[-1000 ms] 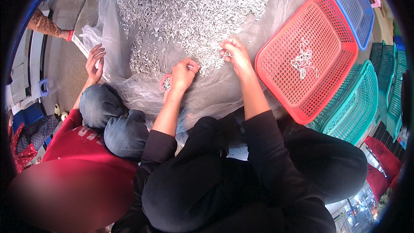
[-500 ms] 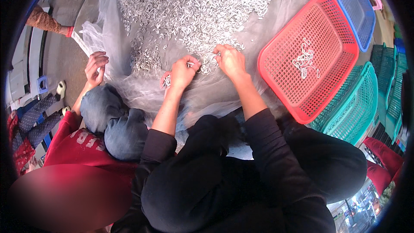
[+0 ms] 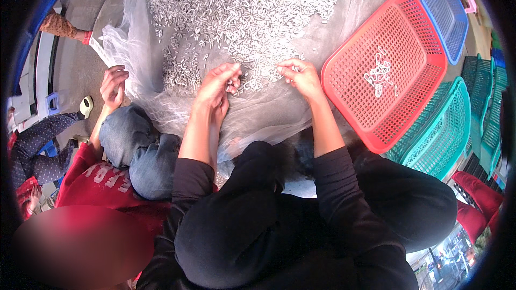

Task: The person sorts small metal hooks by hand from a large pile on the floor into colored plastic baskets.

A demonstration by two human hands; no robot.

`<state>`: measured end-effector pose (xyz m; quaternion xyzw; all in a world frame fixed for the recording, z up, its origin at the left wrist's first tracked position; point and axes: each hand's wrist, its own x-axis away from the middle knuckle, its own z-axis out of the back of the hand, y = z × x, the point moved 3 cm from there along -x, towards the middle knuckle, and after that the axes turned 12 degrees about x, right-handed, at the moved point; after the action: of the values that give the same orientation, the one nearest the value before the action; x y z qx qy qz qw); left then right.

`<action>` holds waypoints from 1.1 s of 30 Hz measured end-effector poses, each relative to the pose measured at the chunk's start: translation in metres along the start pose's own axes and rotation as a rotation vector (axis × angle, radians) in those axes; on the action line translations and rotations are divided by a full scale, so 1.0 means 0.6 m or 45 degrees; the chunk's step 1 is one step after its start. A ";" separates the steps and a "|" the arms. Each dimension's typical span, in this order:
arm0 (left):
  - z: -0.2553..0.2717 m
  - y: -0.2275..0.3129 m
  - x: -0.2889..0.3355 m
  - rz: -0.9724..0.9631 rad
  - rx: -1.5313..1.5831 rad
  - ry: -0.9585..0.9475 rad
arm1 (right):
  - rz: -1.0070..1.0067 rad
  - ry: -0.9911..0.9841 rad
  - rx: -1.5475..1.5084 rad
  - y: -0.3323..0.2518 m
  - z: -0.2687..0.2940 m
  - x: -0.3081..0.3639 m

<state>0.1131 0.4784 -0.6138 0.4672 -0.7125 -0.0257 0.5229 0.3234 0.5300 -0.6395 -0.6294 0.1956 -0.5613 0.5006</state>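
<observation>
A large heap of small silvery-white pieces (image 3: 247,11), some rod-like and some curved, is spread on a sheer white net cloth (image 3: 333,37). At its near edge my left hand (image 3: 214,86) is closed, its fingers curled inward. Whatever it holds is too small to make out. My right hand (image 3: 302,79) sits a little to the right, thumb and fingertips pinched together just over the pieces. What is between those fingertips cannot be told. Part of another person's hand shows beside my left wrist, mostly hidden by it.
To the right stands a red basket (image 3: 349,115) holding a small cluster of white curled pieces (image 3: 380,75). Beyond it are a blue basket (image 3: 449,21) and green baskets (image 3: 443,134). At left, a co-worker in red rests a hand (image 3: 114,87) near the net's edge.
My left hand has shifted slightly left and turned. My right hand has moved a little to the right and down. The co-worker's hand beside my left wrist has come nearer to me.
</observation>
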 end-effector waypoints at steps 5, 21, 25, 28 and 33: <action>-0.001 -0.030 -0.010 -0.442 -1.590 0.229 | -0.112 0.103 -0.046 -0.005 0.001 0.001; -0.245 0.030 0.025 -0.685 -1.469 -0.117 | 0.088 0.637 0.933 -0.182 0.209 0.111; -0.376 0.025 0.064 -1.185 -1.267 -0.581 | -0.155 0.935 1.357 -0.191 0.315 0.178; -0.344 0.070 0.037 -1.073 -1.157 -0.374 | -0.122 1.224 1.548 -0.185 0.327 0.191; -0.225 0.019 0.022 -0.934 -1.570 -0.064 | 0.423 1.174 1.145 -0.177 0.196 0.105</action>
<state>0.2090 0.5365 -0.5371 0.2953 -0.3771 -0.6085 0.6327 0.4148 0.5721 -0.5017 -0.0160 0.2306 -0.7154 0.6593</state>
